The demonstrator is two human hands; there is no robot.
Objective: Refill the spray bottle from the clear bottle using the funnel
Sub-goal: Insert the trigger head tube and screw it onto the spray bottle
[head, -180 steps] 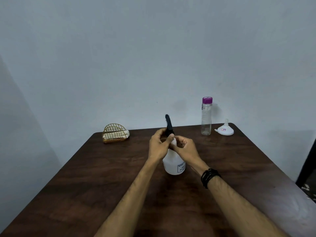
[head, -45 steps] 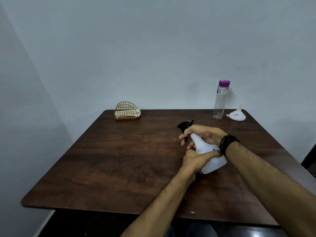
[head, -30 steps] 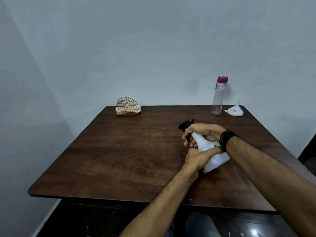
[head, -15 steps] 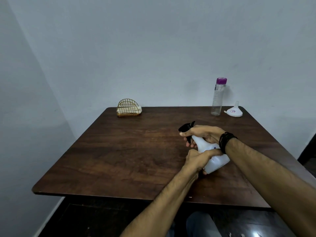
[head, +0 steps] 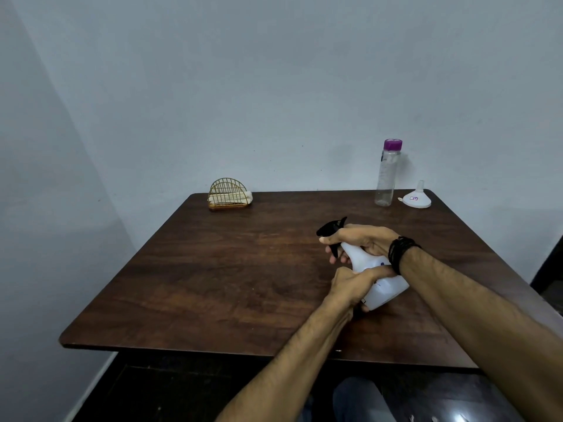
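The spray bottle (head: 380, 278) is tilted over the right half of the desk (head: 231, 278), its black spray head (head: 330, 231) pointing left and away. The right hand (head: 364, 240) is wrapped over the neck just behind the head, fingers curled round it. The left hand (head: 353, 283) grips the white body lower down, thumb across the top. Whether the base touches the desk cannot be told.

The clear bottle (head: 386, 175) stands upright at the far right edge, purple cap on. The funnel (head: 416, 198) sits just beside it to the right, mouth down, spout up. Both are well apart from the hands. A wire holder (head: 229, 194) with folded cloth sits at the far edge, left of centre.

The hold looks like a twist to unscrew the head, so the task seems at its start: nothing is opened or poured yet.

The spray bottle is probably thin, slightly squashy plastic and light if near empty. Gripping the body firmly while turning the collar makes sense, but squeezing hard could buckle it. The head likely carries a dip tube that would drip when lifted out. The clear bottle looks stiff, smooth and tall, so easy to knock over; it is best taken round the middle. The funnel is light and will want steadying in the neck during pouring.
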